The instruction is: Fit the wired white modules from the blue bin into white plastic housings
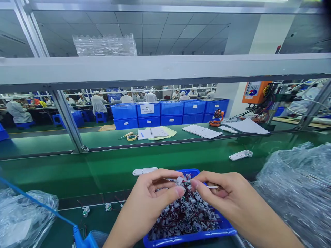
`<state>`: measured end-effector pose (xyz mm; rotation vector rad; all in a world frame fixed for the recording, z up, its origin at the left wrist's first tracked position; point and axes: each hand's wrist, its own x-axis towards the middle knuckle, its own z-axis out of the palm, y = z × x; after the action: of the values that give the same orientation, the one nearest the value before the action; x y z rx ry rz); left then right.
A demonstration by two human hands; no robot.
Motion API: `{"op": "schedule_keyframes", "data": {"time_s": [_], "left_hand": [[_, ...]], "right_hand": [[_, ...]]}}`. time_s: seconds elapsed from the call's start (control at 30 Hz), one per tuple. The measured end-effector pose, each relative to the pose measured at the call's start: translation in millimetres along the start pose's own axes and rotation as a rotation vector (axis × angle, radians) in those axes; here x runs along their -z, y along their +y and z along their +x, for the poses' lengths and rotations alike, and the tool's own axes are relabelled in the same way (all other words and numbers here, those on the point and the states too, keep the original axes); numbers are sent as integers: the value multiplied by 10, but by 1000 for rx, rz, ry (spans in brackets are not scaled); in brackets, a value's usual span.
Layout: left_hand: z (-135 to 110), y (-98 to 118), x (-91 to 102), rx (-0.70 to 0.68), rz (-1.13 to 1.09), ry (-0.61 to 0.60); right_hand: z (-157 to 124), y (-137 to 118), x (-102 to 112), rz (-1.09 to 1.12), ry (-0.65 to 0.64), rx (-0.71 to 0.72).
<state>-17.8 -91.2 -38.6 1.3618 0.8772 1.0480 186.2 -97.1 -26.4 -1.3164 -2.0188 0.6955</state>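
Wired connector (180,180) pinched between the fingertips of left hand (152,203) and right hand (227,196), just above blue tray (188,237) of tangled parts (184,217); thin leads could snag in the pile and pull loose if tugged.

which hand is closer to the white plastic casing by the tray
Left. The left hand is just below the white plastic casing, while the right hand is farther away, on the other side of the blue tray.
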Motion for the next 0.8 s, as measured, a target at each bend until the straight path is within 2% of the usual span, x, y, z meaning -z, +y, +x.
{"op": "schedule_keyframes", "data": {"time_s": [0.1,0.2,0.3,0.47,0.63,0.73,0.8], "left_hand": [[5,-13,-35,-25,3,35],[4,-1,-75,-42,48,65],[-14,37,-116,-68,161,93],[-53,94,-172,-216,389,93],[-45,93,-170,-235,411,227],[-51,86,-187,-239,409,249],[-62,83,-209,-254,445,232]], "right_hand": [[-1,-28,-22,-52,31,25],[-5,-80,-40,-61,-5,44],[-11,-105,-68,-12,-13,28],[-20,-67,-126,13,-23,30],[37,-31,-95,-100,-21,26],[72,-1,-78,-107,25,49],[66,27,-90,-59,101,71]]}}
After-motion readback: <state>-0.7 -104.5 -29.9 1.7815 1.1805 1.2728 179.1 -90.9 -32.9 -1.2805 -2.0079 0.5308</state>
